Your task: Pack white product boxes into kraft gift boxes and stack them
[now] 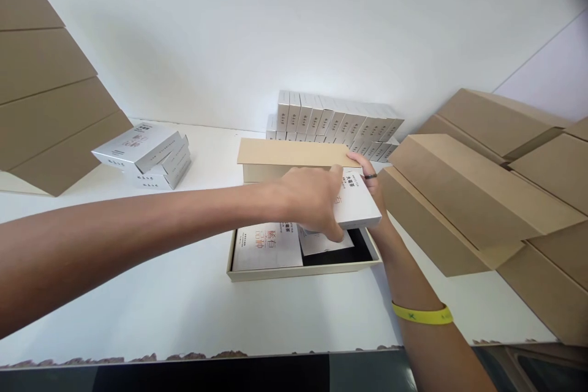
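My left hand point(316, 199) grips a white box with dark lettering point(358, 202) by its left edge, above the right half of an open tan gift box point(294, 271). My right hand point(370, 174) is behind the held box, its fingers at the right end of the gift box's raised lid point(294, 152); part of this hand is hidden. Inside the gift box, another white box with orange lettering point(269, 248) fills the left side. Beside it, a white card or smaller packet point(324, 244) lies tilted on the black lining.
Several white boxes point(335, 117) stand in rows against the wall. A small pile of white boxes point(140, 150) sits at the left. Brown cartons are stacked at the far left point(50, 67) and right point(482, 190). The table's chipped front edge point(193, 356) runs below.
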Available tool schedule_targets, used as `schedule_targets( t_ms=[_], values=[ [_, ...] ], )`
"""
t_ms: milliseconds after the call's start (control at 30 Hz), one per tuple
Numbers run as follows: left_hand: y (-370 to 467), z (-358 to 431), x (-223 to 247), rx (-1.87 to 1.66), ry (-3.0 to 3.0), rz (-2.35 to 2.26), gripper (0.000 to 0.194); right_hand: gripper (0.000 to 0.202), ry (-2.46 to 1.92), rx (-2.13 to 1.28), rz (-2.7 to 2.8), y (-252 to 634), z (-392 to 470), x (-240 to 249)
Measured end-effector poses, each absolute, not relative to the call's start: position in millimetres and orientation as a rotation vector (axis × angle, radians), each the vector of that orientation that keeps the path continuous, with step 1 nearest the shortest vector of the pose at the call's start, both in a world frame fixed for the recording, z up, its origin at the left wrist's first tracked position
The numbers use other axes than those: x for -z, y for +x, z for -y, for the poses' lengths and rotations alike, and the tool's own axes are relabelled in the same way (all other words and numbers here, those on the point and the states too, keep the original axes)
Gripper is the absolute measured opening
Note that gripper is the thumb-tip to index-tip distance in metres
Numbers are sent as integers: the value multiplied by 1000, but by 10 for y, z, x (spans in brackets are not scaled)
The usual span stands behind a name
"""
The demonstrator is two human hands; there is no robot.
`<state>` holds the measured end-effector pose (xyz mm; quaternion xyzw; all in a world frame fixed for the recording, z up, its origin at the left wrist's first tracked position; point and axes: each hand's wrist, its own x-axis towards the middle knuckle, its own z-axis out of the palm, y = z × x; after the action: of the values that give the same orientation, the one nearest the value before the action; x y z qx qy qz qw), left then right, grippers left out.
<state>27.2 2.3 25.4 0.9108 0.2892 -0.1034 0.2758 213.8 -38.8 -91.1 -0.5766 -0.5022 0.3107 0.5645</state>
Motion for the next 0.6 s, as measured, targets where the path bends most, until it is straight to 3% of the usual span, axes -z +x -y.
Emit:
schedule_targets(
  t_ms=[267, 500, 600],
  values=[
    [316, 79, -17, 426, 2552, -743, 57, 45, -1375, -642, 1243, 2159, 354, 968],
    [329, 75, -48, 513, 2456, -689, 67, 43, -1357, -653, 1267, 2164, 360, 980],
    [361, 79, -99, 654, 2387, -684, 87, 43, -1354, -656, 1275, 2164, 364, 980]
  ],
)
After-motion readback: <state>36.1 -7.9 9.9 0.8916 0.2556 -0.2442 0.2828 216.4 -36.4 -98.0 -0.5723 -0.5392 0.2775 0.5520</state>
